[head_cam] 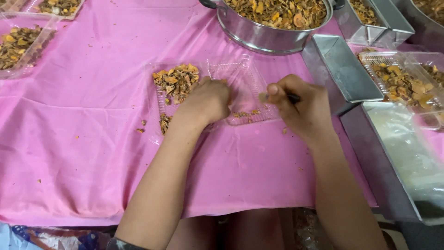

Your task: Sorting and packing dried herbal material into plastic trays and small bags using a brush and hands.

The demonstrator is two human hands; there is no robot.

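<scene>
A clear plastic clamshell box (240,76) lies open on the pink cloth (83,139). Its left half holds a heap of dried orange-brown slices (176,81); the right half has only a few crumbs. My left hand (206,102) rests in a loose fist on the middle of the box, between the two halves. My right hand (300,106) is closed on a small dark-handled tool (292,97), and pinches a pale piece at its fingertips over the box's right edge.
A big steel pot (268,34) of the same slices stands behind the box. Steel trays (340,69) and filled clear boxes (402,83) crowd the right side. More filled boxes (21,44) sit at the far left. Crumbs dot the cloth.
</scene>
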